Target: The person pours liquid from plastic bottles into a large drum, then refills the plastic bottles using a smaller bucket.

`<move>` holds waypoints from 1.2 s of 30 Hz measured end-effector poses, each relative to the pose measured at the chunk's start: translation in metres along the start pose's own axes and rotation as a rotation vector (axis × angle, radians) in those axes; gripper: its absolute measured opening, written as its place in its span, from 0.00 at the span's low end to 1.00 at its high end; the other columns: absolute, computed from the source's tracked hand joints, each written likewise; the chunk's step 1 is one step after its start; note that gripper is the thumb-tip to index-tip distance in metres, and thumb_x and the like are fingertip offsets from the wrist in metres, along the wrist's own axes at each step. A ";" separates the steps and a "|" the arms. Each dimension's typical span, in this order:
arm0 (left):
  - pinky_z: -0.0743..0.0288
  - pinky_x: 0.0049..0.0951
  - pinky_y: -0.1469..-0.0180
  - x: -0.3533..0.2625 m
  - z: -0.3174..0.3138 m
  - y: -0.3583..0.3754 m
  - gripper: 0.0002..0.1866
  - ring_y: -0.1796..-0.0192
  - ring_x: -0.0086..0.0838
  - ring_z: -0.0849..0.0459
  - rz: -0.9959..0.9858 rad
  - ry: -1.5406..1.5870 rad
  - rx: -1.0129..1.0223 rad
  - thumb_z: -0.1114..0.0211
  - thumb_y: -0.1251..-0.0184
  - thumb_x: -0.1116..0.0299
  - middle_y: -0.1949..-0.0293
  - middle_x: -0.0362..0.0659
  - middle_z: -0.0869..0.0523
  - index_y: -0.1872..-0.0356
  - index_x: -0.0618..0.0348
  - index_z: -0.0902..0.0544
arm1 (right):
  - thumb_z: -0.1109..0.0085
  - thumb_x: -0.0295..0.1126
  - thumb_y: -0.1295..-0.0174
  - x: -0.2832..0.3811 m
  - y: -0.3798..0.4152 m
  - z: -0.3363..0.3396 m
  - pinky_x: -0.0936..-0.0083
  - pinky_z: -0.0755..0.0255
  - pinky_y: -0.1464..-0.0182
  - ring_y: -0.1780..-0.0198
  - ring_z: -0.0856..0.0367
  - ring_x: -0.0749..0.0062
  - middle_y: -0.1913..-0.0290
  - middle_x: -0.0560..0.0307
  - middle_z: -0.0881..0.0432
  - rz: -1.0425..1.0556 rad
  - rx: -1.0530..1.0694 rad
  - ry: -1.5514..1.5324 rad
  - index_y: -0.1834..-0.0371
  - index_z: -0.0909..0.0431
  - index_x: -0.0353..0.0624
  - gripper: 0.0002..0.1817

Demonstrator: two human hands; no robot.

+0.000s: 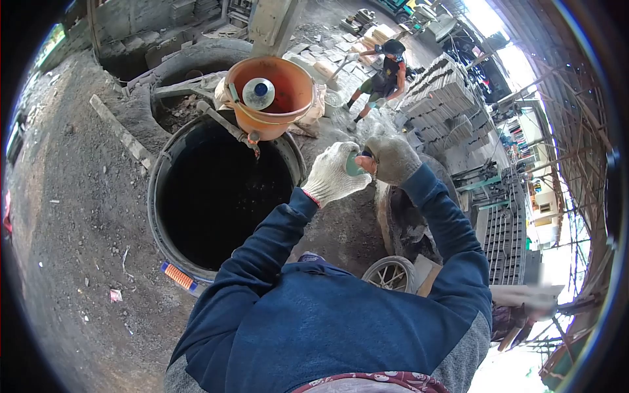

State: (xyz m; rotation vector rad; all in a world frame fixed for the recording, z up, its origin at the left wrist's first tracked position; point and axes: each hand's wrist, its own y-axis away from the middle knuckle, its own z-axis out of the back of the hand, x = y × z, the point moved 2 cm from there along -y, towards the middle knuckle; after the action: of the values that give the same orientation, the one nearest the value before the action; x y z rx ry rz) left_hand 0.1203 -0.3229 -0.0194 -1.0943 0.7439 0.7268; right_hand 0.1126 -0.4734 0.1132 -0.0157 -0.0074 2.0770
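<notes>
In front of my chest, my left hand [335, 174], in a white knit glove, is closed around a small pale green translucent bottle [354, 165]. Much of the bottle is hidden by the glove. My right hand [393, 160], in a dirtier grey glove with a bare fingertip showing, meets it from the right. Its fingers are closed at a dark blue top [367, 154], mostly covered. Left of my hands, an orange bucket [298, 118] sits above a round vat [157, 196] of dark liquid. A clear bottle with a blue cap [258, 93] stands inside the bucket.
A tap [254, 139] projects from the bucket over the vat. A spoked wheel [391, 274] lies near my right side. Another person [393, 72] works beyond, beside stacked grey slabs [439, 92]. An orange-and-blue coil [178, 276] rests against the vat's near edge.
</notes>
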 end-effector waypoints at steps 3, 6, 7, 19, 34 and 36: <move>0.18 0.46 0.43 0.001 -0.001 0.001 0.39 0.46 0.48 0.13 -0.031 0.022 0.000 0.16 0.52 0.49 0.47 0.50 0.15 0.40 0.55 0.21 | 0.34 0.56 0.33 0.005 -0.002 0.012 0.53 0.22 0.58 0.62 0.13 0.41 0.66 0.41 0.14 -0.051 0.164 -0.081 0.55 0.19 0.39 0.26; 0.18 0.45 0.43 0.001 0.000 0.001 0.39 0.46 0.48 0.13 -0.029 0.018 0.010 0.16 0.52 0.49 0.47 0.50 0.15 0.40 0.56 0.22 | 0.37 0.59 0.31 0.000 0.000 0.013 0.53 0.22 0.58 0.62 0.13 0.39 0.67 0.40 0.15 0.050 0.161 -0.235 0.55 0.19 0.39 0.28; 0.18 0.45 0.43 0.000 0.001 0.001 0.39 0.46 0.48 0.13 -0.020 0.013 0.013 0.16 0.52 0.49 0.47 0.50 0.15 0.40 0.56 0.22 | 0.38 0.59 0.31 -0.002 -0.002 0.012 0.53 0.22 0.58 0.62 0.13 0.39 0.67 0.40 0.15 0.055 0.176 -0.193 0.55 0.20 0.38 0.29; 0.19 0.45 0.42 0.003 0.000 -0.001 0.39 0.46 0.47 0.14 -0.006 -0.017 0.013 0.15 0.53 0.50 0.46 0.50 0.16 0.41 0.56 0.21 | 0.40 0.55 0.31 0.014 -0.011 0.008 0.49 0.22 0.61 0.66 0.13 0.41 0.73 0.39 0.17 -0.037 0.149 0.107 0.65 0.16 0.37 0.26; 0.18 0.45 0.48 0.000 0.006 0.001 0.36 0.50 0.48 0.12 -0.084 0.038 0.007 0.16 0.53 0.52 0.50 0.49 0.15 0.44 0.54 0.21 | 0.40 0.57 0.32 0.006 -0.010 0.019 0.50 0.22 0.61 0.68 0.14 0.39 0.73 0.38 0.17 -0.009 0.265 -0.148 0.64 0.15 0.39 0.27; 0.18 0.44 0.45 0.001 0.005 0.000 0.37 0.49 0.47 0.13 -0.069 0.031 0.011 0.15 0.54 0.53 0.48 0.49 0.15 0.42 0.53 0.21 | 0.40 0.57 0.32 0.003 -0.013 0.016 0.50 0.22 0.61 0.68 0.14 0.39 0.73 0.39 0.17 0.074 0.264 0.004 0.63 0.15 0.39 0.27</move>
State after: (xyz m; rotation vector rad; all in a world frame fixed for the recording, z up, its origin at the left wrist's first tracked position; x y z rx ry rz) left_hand 0.1214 -0.3181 -0.0193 -1.1187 0.7322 0.6476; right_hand 0.1224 -0.4643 0.1290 0.1433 0.2727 2.1372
